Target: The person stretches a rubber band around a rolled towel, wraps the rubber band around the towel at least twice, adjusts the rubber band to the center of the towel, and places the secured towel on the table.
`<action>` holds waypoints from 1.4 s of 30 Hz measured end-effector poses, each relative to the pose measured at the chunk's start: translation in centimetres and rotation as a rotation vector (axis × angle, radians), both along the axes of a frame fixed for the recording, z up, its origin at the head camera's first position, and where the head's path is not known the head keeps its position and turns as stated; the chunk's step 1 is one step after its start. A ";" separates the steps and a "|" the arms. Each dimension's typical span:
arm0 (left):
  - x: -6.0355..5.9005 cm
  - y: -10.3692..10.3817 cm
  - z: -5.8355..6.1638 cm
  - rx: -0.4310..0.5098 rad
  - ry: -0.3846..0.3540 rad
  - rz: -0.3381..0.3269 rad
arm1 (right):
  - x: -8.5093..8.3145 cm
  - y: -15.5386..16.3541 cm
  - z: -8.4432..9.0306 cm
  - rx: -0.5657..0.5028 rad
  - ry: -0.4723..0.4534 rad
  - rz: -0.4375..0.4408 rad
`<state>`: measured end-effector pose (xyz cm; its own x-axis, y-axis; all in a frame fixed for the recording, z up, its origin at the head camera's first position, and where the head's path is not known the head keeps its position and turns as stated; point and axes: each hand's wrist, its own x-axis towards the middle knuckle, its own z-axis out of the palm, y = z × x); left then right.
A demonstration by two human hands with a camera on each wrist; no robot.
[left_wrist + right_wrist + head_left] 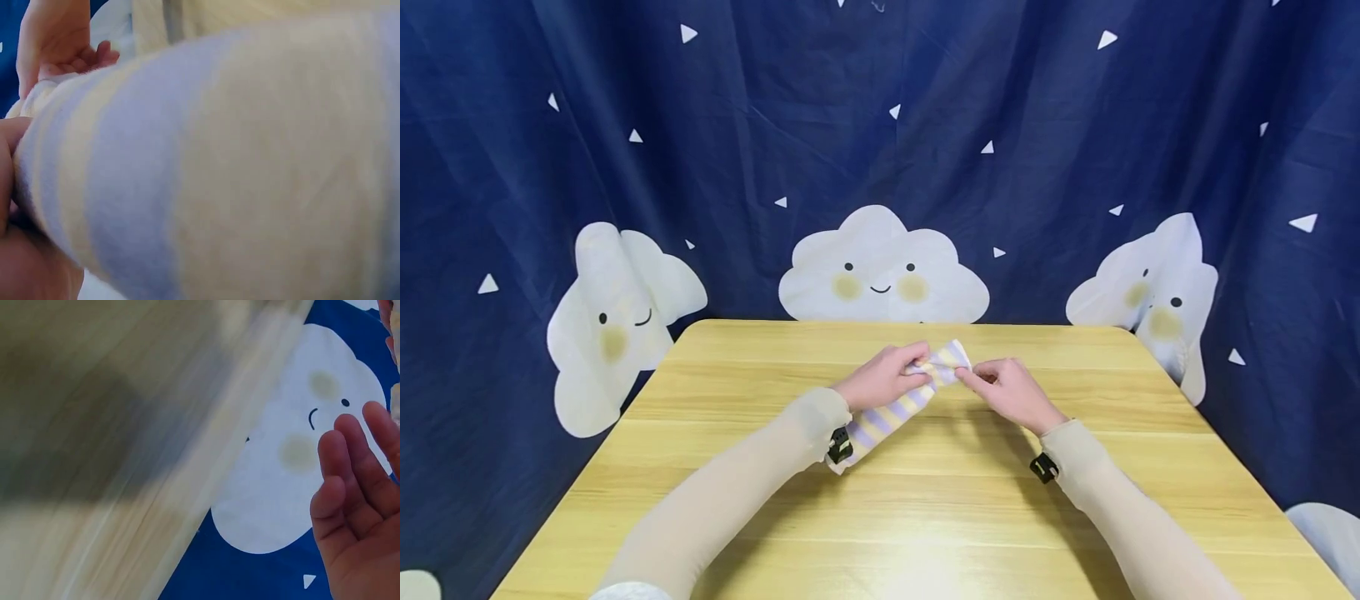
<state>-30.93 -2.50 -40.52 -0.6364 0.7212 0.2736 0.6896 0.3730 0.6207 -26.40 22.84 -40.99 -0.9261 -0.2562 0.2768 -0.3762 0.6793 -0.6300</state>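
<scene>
1. From the head view I see my left hand (883,377) gripping a rolled striped cloth (895,407), banded in yellow and pale purple, near the middle of the worktop (925,517). The left fingers are curled over the roll's upper part, and the left wrist view shows the fabric filling the lens, held against the palm.
2. My right hand (1011,390) meets the far end of the roll. Its thumb and forefinger look pinched on the tip of the fabric, with the other fingers loosely bent. In the right wrist view those fingers (356,487) appear fairly straight, so I judge the pinch light.
3. The roll lies slantwise: its near end rests on the worktop by my left sleeve (737,492), while its far end is lifted slightly between both hands.
4. Progress, as I judge it: most of the cloth is already wound into a tight tube. What seems left is finishing the far end, which is loose where the hands work it.
5. I see no containers anywhere, only the worktop and the dark blue cloud-print curtain (880,167) behind it.
</scene>
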 end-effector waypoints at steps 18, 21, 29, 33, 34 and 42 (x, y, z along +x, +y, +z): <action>0.6 0.3 0.7 0.170 -0.125 0.109 | 0.4 0.9 0.9 0.013 -0.269 0.120; 1.0 0.6 0.9 0.209 -0.148 0.119 | 0.0 0.8 1.1 0.004 -0.315 0.185; 1.1 1.4 0.9 0.290 -0.177 0.185 | -0.4 0.2 1.5 0.026 -0.381 0.278; 1.0 1.4 0.8 0.296 -0.196 0.174 | -0.3 -0.6 1.3 0.047 -0.370 0.313; 1.0 1.4 0.8 0.301 -0.203 0.172 | -0.3 -0.8 1.3 0.034 -0.373 0.321; 1.1 0.9 1.4 0.379 -0.221 0.184 | -0.2 -1.3 1.6 -0.173 -0.603 0.256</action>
<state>-29.87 -1.64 -39.09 -0.8166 0.4669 0.3394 0.4695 0.1952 0.8611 -26.65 21.53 -39.35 -0.8473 -0.4870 -0.2120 -0.0609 0.4856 -0.8721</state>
